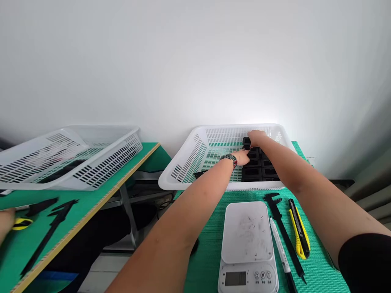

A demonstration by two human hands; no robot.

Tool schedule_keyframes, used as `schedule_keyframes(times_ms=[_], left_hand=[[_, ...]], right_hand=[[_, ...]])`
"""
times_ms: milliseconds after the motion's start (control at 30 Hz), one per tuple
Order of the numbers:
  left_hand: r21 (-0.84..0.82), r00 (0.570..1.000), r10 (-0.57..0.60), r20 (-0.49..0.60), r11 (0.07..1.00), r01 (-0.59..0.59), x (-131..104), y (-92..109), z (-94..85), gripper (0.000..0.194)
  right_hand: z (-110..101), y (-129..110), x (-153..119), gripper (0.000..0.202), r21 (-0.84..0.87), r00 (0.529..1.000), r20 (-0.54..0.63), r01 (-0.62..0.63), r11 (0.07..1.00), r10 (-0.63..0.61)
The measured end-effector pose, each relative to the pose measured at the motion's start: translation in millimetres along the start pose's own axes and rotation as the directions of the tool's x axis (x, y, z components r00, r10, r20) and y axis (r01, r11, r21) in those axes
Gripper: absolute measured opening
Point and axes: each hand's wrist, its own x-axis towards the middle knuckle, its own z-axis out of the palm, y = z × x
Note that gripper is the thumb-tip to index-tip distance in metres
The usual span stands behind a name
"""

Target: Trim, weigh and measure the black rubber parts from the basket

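Note:
Both of my hands reach into a white plastic basket (180, 185). Several black rectangular parts (252, 173) lie in rows along its right side. At the far end of these rows, my right hand (257, 137) is closed on a black block (246, 141), its fingers bent over the block's right side. My left hand (242, 157), with a beaded bracelet (230, 159) at the wrist, is just nearer to me; its fingers stretch out and touch the left edge of the rows. A separate black piece (200, 174) lies at the basket's near left, partly hidden by my left forearm.
On the green mat before the basket are a white digital scale (248, 234), a marker pen (280, 246), a black caliper (284, 232) and a yellow utility knife (299, 230). A second table (122, 179) at left carries another basket (106, 156), a caliper (50, 236) and another person's hand (6, 224).

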Motion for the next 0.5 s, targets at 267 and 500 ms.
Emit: schedule_keyframes(times_ms=[267, 500], left_hand=[[-0.009, 0.993, -0.109, 0.036, 0.994, 0.110, -4.1, 1.4, 1.5, 0.059], [0.001, 0.997, -0.070, 0.036, 0.998, 0.070, -1.9, 2.1, 3.9, 0.064]], right_hand=[[0.4, 5.8, 0.7, 0.060, 0.009, 1.000, 0.010, -0.004, 1.000, 0.004], [-1.5, 0.7, 2.5, 0.056, 0.019, 0.999, 0.041, -0.008, 1.000, 0.007]])
